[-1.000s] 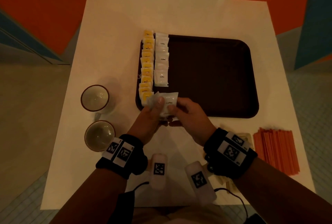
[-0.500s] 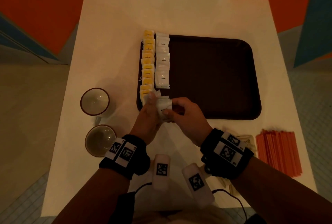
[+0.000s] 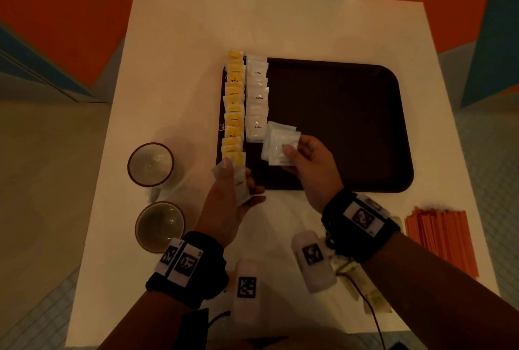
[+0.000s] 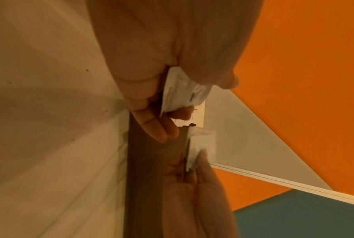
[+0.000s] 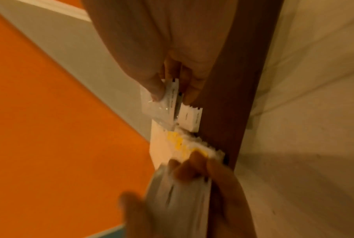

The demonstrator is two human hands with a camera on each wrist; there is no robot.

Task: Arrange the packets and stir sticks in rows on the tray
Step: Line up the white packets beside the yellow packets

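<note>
A dark brown tray (image 3: 337, 125) lies on the white table. Along its left side run a row of yellow packets (image 3: 234, 108) and a row of white coffee packets (image 3: 257, 97). My right hand (image 3: 292, 153) pinches a few white packets (image 3: 278, 144) just above the tray, at the near end of the white row; the right wrist view shows the same packets (image 5: 163, 104) between thumb and fingers. My left hand (image 3: 238, 178) grips a stack of white packets (image 3: 241, 187) at the tray's near left corner. Orange stir sticks (image 3: 441, 240) lie in a pile at the right.
Two cups (image 3: 150, 164) (image 3: 160, 226) stand left of the tray, close to my left arm. Some pale wrapped items (image 3: 356, 279) lie near the front edge under my right wrist. The tray's right part is bare.
My hands have parted. The right hand drew a few white packets off the stack and moved right and forward over the tray. The left hand kept the stack and shifted slightly left.
</note>
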